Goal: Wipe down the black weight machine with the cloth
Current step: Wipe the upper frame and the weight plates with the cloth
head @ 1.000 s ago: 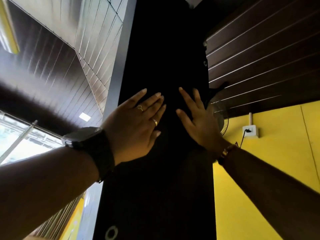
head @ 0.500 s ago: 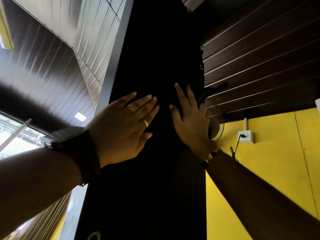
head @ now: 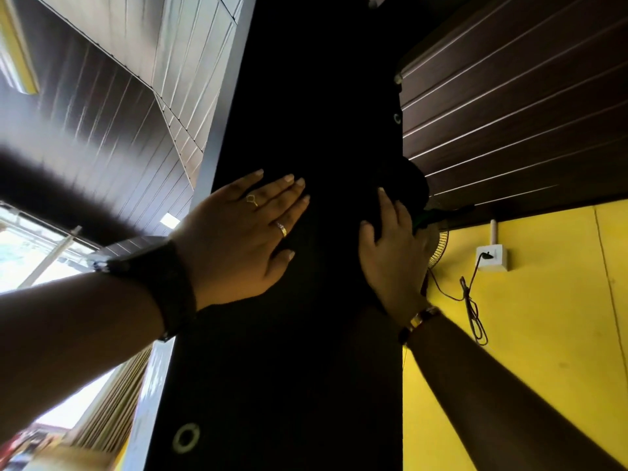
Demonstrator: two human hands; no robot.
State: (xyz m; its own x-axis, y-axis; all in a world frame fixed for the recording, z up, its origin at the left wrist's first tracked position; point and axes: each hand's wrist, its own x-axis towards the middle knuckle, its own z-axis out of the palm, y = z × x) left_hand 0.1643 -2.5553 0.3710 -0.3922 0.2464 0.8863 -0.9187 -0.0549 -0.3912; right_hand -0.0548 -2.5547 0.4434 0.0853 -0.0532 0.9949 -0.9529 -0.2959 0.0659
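- We look up a tall black weight machine panel (head: 306, 334), matte and flat; a pale ring (head: 186, 438) sits low on it and a smaller one (head: 397, 117) high on its right edge
- Around it are a dark slatted ceiling (head: 509, 113), a yellow wall (head: 526, 385) with a socket (head: 491, 257) and a dangling cable (head: 470, 300), a wall fan (head: 439, 244) partly hidden by the right hand, and a bright window (head: 30, 263) at far left
- The left hand (head: 238, 239) lies flat on the panel, fingers straight and close together, holding nothing; it wears two rings and a dark watch (head: 153, 283)
- The right hand (head: 394, 260) presses at the panel's right edge; forefinger and thumb lie straight, the other fingertips are hidden under a dark bunched cloth (head: 413, 188) with a green trim, and we cannot tell whether they grip it
- Since half a second ago the right hand has slid outward to the edge and the gap between the hands has widened; the left hand has stayed flat
- A grey strip (head: 217, 137) borders the panel just beside the left hand; bare black surface runs above and below both hands
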